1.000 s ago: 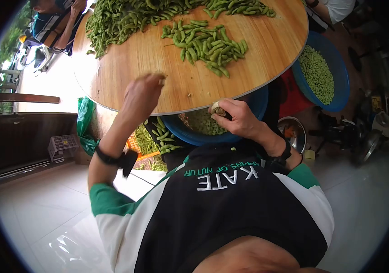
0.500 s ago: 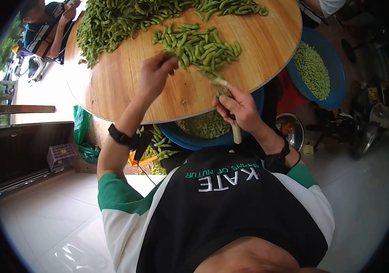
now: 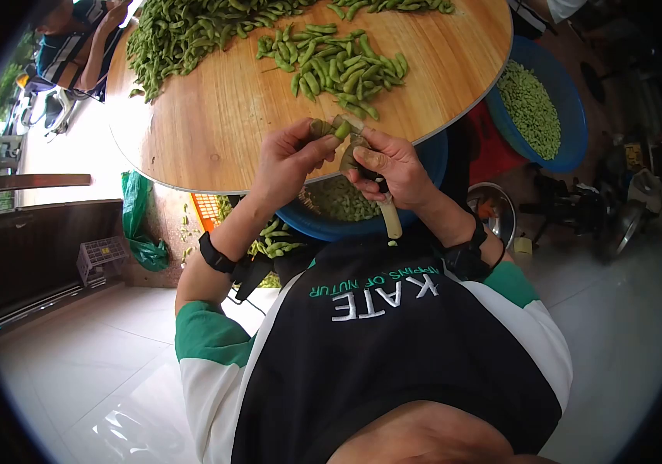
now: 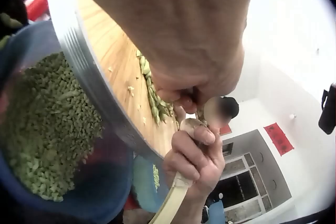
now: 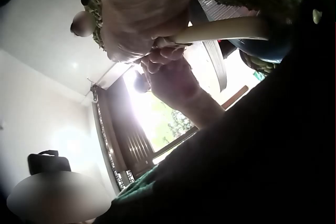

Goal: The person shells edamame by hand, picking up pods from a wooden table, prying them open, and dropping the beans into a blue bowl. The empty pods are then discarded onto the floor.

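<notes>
In the head view my left hand (image 3: 285,163) pinches a green pod (image 3: 342,129) between thumb and fingers, just over the table's near edge. Close beside it, my right hand (image 3: 397,169) grips a tool with a pale handle (image 3: 390,220) that sticks out below the fist; its working end is hard to make out. The fingertips of both hands nearly meet. The left wrist view shows the right hand (image 4: 195,153) curled round the same pale handle (image 4: 173,203). A small pile of pods (image 3: 349,68) lies on the round wooden table (image 3: 215,131) beyond the hands.
Below the table edge a blue basin (image 3: 323,226) holds shelled beans. Another blue basin (image 3: 578,116) of beans stands at the right, near a metal bowl (image 3: 507,220). A large heap of pods (image 3: 184,46) covers the table's far left. Another person (image 3: 76,50) sits at upper left.
My left hand went forward over the table towards the pods, then came back beside the right hand with a pod. The right hand turned, and the pale handle came into view below it.
</notes>
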`<control>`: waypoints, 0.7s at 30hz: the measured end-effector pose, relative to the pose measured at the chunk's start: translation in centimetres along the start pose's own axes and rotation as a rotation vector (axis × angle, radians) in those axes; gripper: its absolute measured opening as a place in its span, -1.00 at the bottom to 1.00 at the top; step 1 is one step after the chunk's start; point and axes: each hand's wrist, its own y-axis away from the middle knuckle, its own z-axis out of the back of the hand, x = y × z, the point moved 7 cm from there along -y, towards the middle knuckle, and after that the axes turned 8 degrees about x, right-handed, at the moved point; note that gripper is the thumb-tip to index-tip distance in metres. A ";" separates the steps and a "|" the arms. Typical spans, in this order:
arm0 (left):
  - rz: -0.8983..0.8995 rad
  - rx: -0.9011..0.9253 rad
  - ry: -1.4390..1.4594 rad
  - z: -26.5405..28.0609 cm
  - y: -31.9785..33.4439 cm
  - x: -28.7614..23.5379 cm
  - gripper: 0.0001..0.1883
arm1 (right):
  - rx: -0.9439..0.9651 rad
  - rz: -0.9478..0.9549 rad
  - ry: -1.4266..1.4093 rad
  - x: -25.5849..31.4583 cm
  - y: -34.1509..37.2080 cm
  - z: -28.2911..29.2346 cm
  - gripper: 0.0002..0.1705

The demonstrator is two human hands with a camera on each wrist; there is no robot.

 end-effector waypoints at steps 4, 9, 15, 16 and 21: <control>-0.007 -0.014 -0.042 -0.1 0.5 0.0 -0.88 | -0.007 -0.009 -0.051 -0.2 0.4 -0.4 -0.51; -0.101 -0.042 -0.046 -0.5 1.0 -0.5 -0.89 | -0.012 0.002 -0.023 -0.1 0.6 -0.9 -0.50; -0.056 0.028 0.244 -0.8 0.6 0.9 -0.93 | -0.082 0.094 0.065 0.0 1.0 -0.4 -0.54; -0.056 0.028 0.245 -0.8 0.5 0.9 -0.93 | -0.068 0.132 0.140 0.1 1.0 -0.3 -0.61; 0.204 0.100 0.659 -2.4 0.4 2.2 -0.95 | 0.016 0.104 0.073 0.4 1.5 0.1 -0.65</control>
